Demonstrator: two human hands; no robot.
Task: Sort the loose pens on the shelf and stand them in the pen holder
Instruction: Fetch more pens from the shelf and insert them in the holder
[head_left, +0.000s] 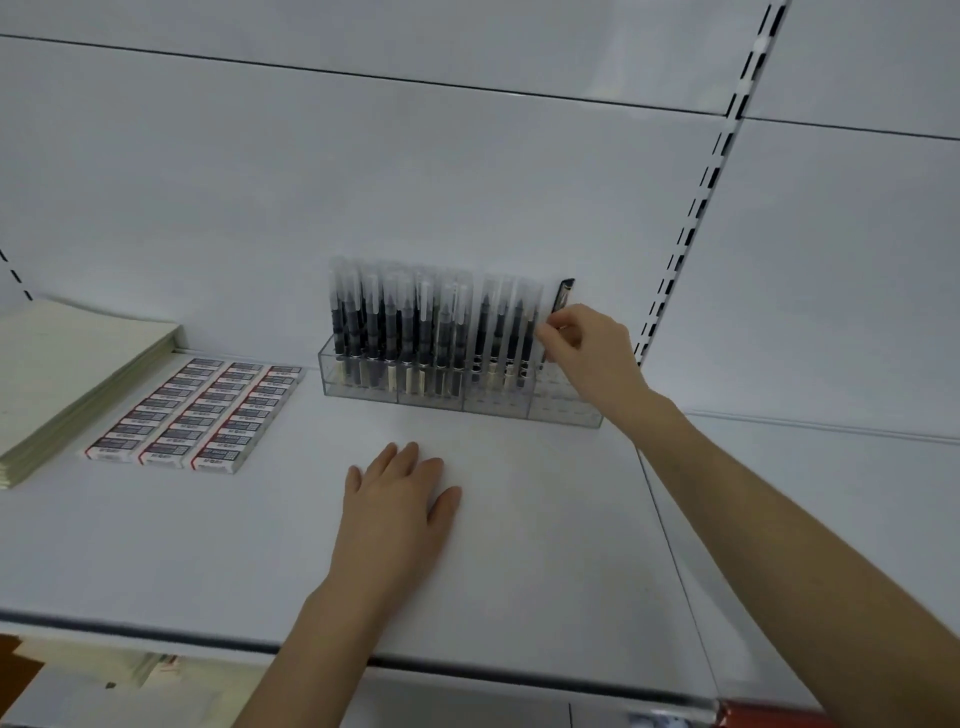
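Observation:
A clear plastic pen holder (563, 408) stands against the back panel of the white shelf (208, 545). Several black pens with clear caps (415, 322) stand upright in its left and middle compartments. My right hand (587, 345) is over the holder's rightmost compartment and pinches a dark pen (563, 293), held upright with its top above my fingers. My left hand (400, 514) lies flat on the shelf in front of the holder, fingers straight, holding nothing. No loose pens are visible on the shelf surface.
Boxed erasers (197, 415) lie in three rows at the left. A stack of pale notebooks (67, 374) sits at the far left. A slotted upright (691, 218) runs up the back panel on the right. The shelf's front edge (467, 670) runs below my arms.

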